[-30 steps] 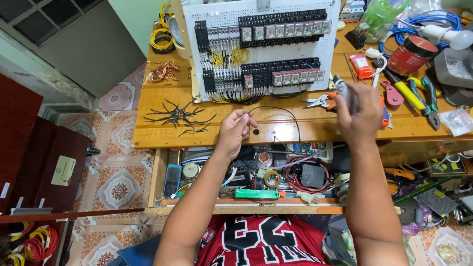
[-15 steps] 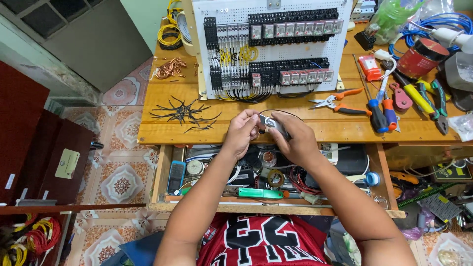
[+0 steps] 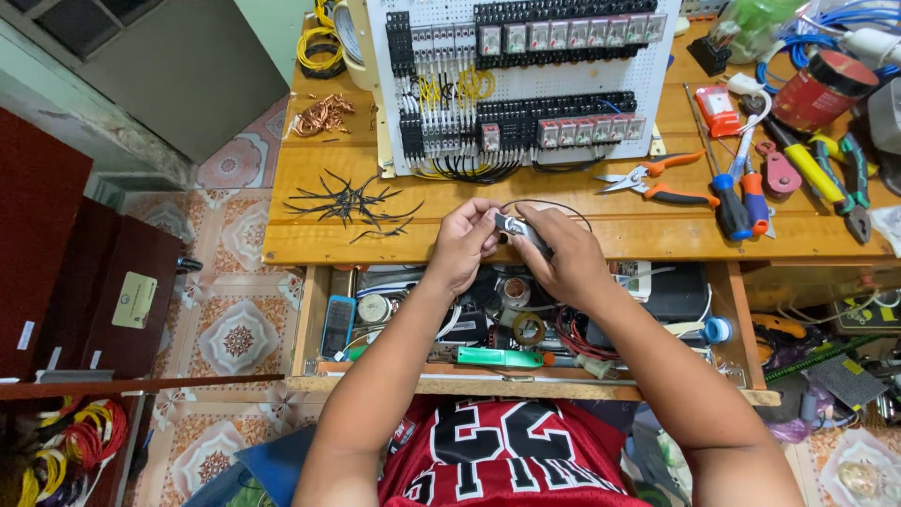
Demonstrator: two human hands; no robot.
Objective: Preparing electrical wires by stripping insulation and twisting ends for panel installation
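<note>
My left hand (image 3: 463, 241) pinches the end of a thin black wire (image 3: 556, 203), which loops over the front of the wooden workbench (image 3: 300, 239). My right hand (image 3: 566, 260) grips a small grey metal hand tool (image 3: 515, 226), whose tip meets the wire at my left fingertips. Both hands hover over the bench's front edge, just below a white perforated panel (image 3: 526, 141) fitted with rows of black terminal blocks and relays.
Black wire offcuts (image 3: 352, 205) and copper scraps (image 3: 322, 115) lie on the left. Orange-handled snips (image 3: 657, 183), screwdrivers (image 3: 741, 192), pliers and a red can (image 3: 821, 89) sit on the right. An open drawer (image 3: 526, 329) full of tape rolls and cables is under my hands.
My right hand came down from the upper right with the grey tool and met my left hand at the wire end. The hands have stayed together since.
</note>
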